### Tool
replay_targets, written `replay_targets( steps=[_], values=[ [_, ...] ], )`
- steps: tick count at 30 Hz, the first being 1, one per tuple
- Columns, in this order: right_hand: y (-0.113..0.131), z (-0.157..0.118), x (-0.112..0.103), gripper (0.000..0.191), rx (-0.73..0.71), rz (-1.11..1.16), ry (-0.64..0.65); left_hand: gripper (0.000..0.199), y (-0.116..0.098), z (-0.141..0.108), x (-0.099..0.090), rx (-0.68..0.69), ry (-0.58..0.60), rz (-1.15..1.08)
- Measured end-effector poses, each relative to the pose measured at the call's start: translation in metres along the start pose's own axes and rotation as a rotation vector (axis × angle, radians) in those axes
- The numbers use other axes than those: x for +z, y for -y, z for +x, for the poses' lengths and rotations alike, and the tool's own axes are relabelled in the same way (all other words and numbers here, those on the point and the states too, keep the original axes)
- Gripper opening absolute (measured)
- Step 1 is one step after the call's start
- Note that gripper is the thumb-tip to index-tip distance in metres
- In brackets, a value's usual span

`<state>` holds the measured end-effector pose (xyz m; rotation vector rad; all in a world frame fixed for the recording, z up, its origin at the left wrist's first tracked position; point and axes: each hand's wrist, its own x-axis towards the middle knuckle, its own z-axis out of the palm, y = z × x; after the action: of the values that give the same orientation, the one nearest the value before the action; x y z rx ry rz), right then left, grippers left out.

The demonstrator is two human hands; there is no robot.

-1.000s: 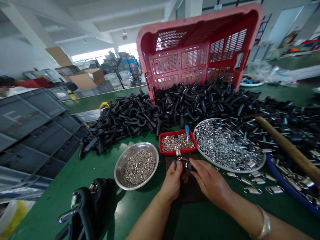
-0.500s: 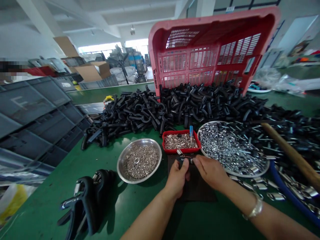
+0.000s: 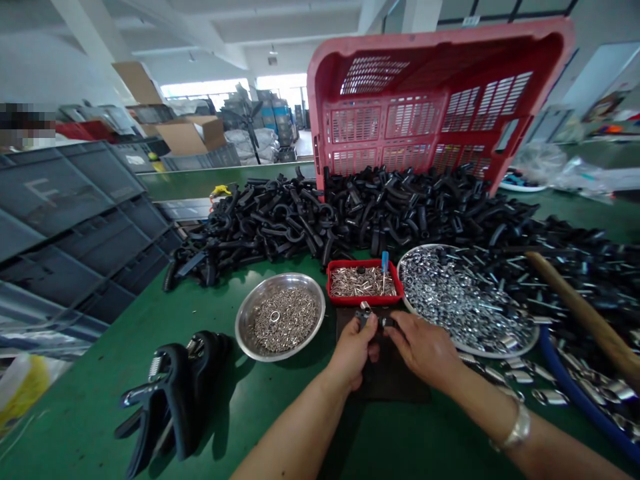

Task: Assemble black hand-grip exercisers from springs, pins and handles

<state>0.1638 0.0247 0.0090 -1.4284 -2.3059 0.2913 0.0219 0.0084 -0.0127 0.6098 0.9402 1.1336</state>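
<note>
Here's the green workbench (image 3: pixel 85 407), with a red plastic crate (image 3: pixel 400 113) tipped up behind a huge heap of black plastic handles (image 3: pixel 400 207)! Nearer sit a wide steel tray of nuts (image 3: pixel 465 300), a steel bowl of small rings (image 3: pixel 283 320) and a little red tray of metal pins (image 3: pixel 363 280). Over a dark mat (image 3: pixel 395 373), the left hand (image 3: pixel 353 353) and right hand (image 3: pixel 425 350) both pinch a small black-and-metal fitting (image 3: pixel 373 318), held up between the fingertips just in front of the red tray!
</note>
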Motion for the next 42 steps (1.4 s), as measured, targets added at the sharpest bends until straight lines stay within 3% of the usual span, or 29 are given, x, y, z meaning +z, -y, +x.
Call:
replay_targets(
  steps=[3,5,7,10,12,14,17,20,25,29,34,38,40,42],
  values=[
    [0.002,0.001,-0.003,0.054,0.074,0.13,0.13,0.042,0.001,0.0,0.0,0.022,0.011,0.023],
    [0.005,0.0,-0.003,0.048,0.095,0.144,0.052,0.042,0.002,0.0,-0.001,0.017,0.017,0.033],
    [0.009,-0.002,0.0,0.054,0.169,0.205,0.031,0.042,0.003,0.0,-0.001,0.021,0.024,0.101],
    [0.015,-0.006,0.005,0.069,0.34,0.422,0.252,0.045,-0.002,-0.003,-0.003,0.186,-0.014,0.397],
    [0.015,-0.007,0.005,0.075,0.38,0.485,0.393,0.045,-0.009,-0.007,-0.005,0.318,-0.03,0.659],
    [0.01,-0.006,0.002,0.068,0.298,0.403,0.355,0.042,-0.017,-0.011,-0.008,0.382,0.003,0.902],
    [-0.005,0.0,-0.003,0.035,-0.074,0.135,0.095,0.04,-0.026,-0.013,-0.012,0.408,0.129,1.209],
    [-0.024,0.006,0.0,0.028,-0.353,0.047,0.134,0.052,-0.029,-0.011,-0.014,0.35,0.183,1.54],
    [-0.036,-0.002,0.016,0.021,-0.235,0.002,0.105,0.077,-0.033,-0.006,-0.013,0.43,0.008,1.941],
    [-0.028,-0.009,0.018,0.029,-0.183,-0.044,0.0,0.088,-0.041,0.002,-0.009,0.446,0.133,2.049],
    [-0.018,-0.009,0.01,0.022,-0.133,-0.2,0.075,0.089,-0.043,0.008,-0.007,0.49,0.283,2.063],
    [-0.024,-0.018,0.007,0.026,-0.077,-0.128,0.079,0.086,-0.056,0.01,-0.01,0.497,0.343,1.987],
    [-0.031,-0.024,0.008,0.033,-0.073,-0.081,0.058,0.069,-0.068,0.019,-0.009,0.499,0.265,1.932],
    [-0.038,-0.029,0.01,0.037,-0.054,-0.069,0.047,0.044,-0.078,0.036,-0.006,0.463,0.051,1.898]
  ],
)
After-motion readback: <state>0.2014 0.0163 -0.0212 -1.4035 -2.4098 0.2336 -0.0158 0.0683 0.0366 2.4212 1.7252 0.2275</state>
